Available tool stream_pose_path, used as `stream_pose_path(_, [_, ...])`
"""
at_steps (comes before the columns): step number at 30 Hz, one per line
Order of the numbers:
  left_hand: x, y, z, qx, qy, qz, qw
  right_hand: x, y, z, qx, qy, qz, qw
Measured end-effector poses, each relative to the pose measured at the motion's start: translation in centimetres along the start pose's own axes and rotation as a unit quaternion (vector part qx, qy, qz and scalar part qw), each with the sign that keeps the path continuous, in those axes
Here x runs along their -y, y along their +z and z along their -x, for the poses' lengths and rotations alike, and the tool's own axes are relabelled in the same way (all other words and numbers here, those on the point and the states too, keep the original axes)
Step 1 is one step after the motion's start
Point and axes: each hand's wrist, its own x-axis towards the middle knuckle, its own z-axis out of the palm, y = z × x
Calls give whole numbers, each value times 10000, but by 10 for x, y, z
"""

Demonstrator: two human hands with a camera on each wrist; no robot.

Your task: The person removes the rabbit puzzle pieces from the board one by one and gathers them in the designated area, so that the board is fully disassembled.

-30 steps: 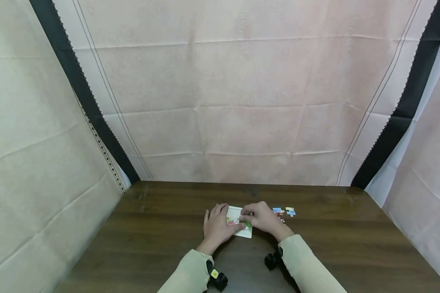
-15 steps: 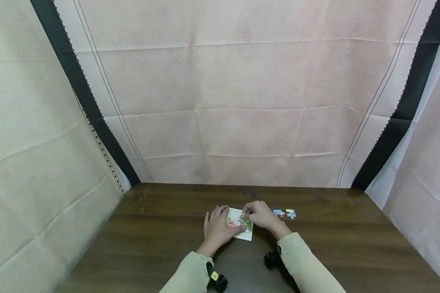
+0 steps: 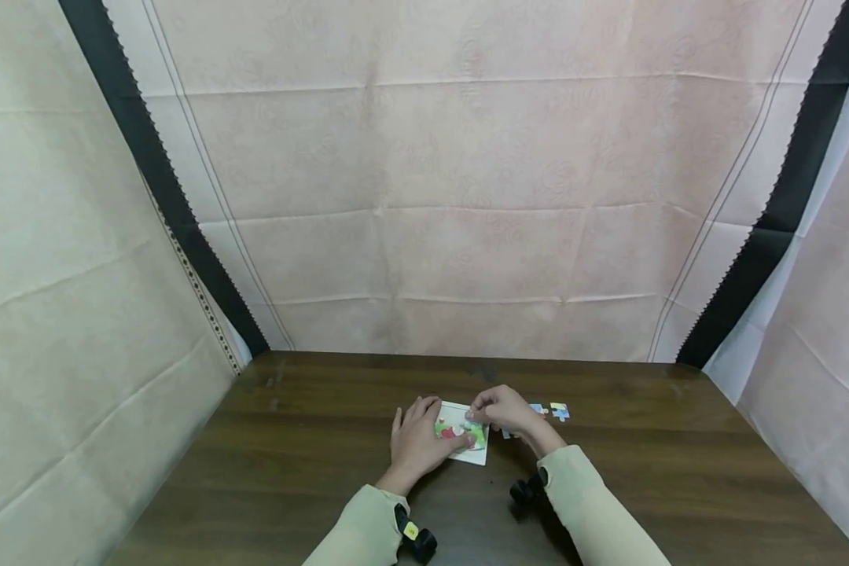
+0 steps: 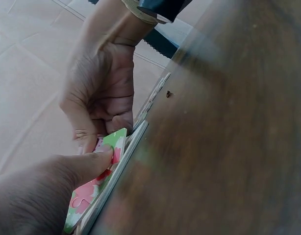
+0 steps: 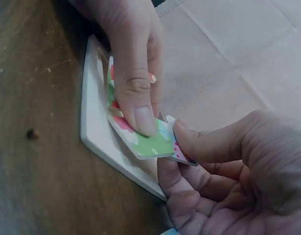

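A small jigsaw puzzle in a white frame (image 3: 475, 458) lies on the brown table between the two hands. My left hand (image 3: 419, 440) rests along its left side with fingers extended. The left thumb (image 5: 144, 120) presses on a green and red puzzle piece (image 5: 158, 147), which sits tilted above the frame. My right hand (image 3: 505, 410) pinches a puzzle piece with pink dots (image 5: 184, 156) between thumb and fingers, at the edge of the green one. Part of the held piece is hidden by the fingers and the green piece.
Loose jigsaw pieces (image 3: 560, 411) lie to the right, beyond the right hand, and another loose piece (image 3: 507, 433) shows beneath that hand. Pale fabric walls (image 3: 431, 236) rise behind the table (image 3: 311, 440). A dark speck (image 5: 32, 134) marks the wood.
My right hand has lifted slightly and shifted a little over the puzzle's right part, uncovering more of the picture. A piece now shows under that hand. My left hand stays nearly still.
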Motion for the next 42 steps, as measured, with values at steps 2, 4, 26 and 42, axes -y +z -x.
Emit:
stream_pose_path(2, [1,0,0,27,-4,-30,10000,-3,1,0,75,-251,150,9995])
stream_pose_path(4, [2,2,0,35,18,-63,10000,-7,2,0,161,-912,482,9945])
stream_pose_path(26, [4,1,-3,45,158,-200,9997,-4,-4,3,-501,-544,130,9972])
stream_pose_path(42, [8,-5,0,-97,156,-31,9998,-70,-55,33,-1989,-1598,891,9628])
